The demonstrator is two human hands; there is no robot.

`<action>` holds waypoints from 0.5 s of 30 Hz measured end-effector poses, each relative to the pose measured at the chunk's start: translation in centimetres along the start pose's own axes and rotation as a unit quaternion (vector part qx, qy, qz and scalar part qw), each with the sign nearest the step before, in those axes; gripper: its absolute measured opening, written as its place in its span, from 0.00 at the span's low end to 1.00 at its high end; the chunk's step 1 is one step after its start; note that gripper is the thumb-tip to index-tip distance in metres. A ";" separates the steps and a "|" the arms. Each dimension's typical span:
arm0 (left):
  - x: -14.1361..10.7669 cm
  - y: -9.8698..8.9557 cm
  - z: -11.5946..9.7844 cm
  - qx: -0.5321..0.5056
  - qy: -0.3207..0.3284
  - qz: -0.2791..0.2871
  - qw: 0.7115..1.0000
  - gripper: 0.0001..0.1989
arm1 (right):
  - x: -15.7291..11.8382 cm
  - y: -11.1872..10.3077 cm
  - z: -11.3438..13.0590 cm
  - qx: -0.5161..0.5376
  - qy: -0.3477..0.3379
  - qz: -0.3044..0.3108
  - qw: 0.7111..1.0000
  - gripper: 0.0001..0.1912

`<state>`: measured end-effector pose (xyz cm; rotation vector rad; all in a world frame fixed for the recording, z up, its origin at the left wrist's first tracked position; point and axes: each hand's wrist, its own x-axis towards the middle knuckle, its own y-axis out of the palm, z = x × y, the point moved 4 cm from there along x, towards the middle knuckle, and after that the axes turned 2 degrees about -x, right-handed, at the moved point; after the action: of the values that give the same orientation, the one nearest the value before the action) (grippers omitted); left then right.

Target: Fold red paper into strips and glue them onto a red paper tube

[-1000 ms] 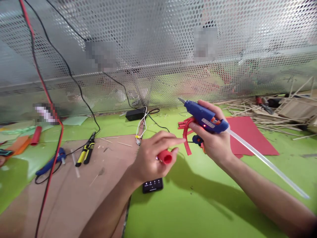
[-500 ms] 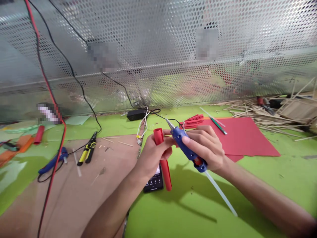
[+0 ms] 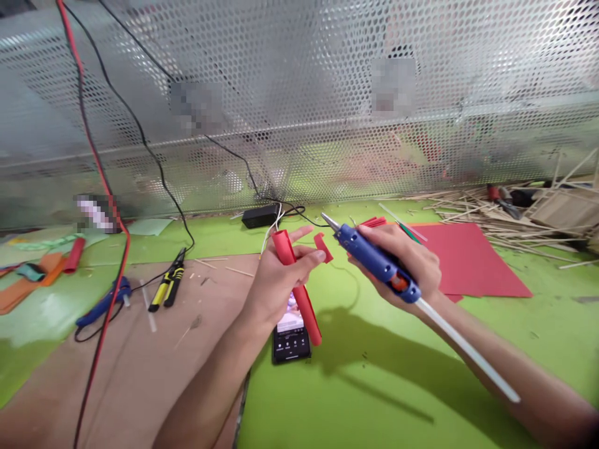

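Note:
My left hand (image 3: 276, 284) grips a red paper tube (image 3: 306, 315), which tilts with its open end up and away from me. A small bent red paper piece (image 3: 323, 248) sits at the tips of the same hand's thumb and finger. My right hand (image 3: 402, 259) is wrapped round a blue hot glue gun (image 3: 374, 255), its metal nozzle pointing up and left, apart from the paper piece. A long glue stick (image 3: 468, 349) juts from the gun's back. Under the tube lies a phone (image 3: 291, 343) with a lit screen, partly covered.
Red paper sheets (image 3: 482, 262) and a green-handled cutter (image 3: 408, 233) lie behind my right hand, with thin wooden sticks (image 3: 472, 212) beyond. Yellow-black pliers (image 3: 167, 284) and another blue glue gun (image 3: 103, 302) rest left. Cables hang before the perforated metal panel (image 3: 299, 93); a black adapter (image 3: 259, 216) stands below it.
The glue gun has moved right and away from the left hand. The small red paper piece now shows at the left fingertips, and the tube has tilted further left at its top.

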<state>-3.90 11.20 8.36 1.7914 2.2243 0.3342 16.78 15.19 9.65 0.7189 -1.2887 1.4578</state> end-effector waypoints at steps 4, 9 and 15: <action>0.6 -0.7 -0.3 0.013 0.012 0.011 1.000 0.27 | 1.6 -1.3 -0.7 0.080 0.036 0.081 0.993 0.28; 0.7 -0.8 -0.4 0.055 0.061 0.007 0.997 0.18 | 2.7 -2.9 -0.9 0.079 0.021 0.116 0.990 0.21; 0.1 -0.8 -1.2 0.171 0.143 0.008 0.975 0.08 | 2.0 -2.7 -1.2 0.093 0.025 0.088 0.991 0.22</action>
<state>-5.01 11.07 9.21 2.0456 2.6001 0.2352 18.88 16.68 12.13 0.6989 -1.2132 1.7458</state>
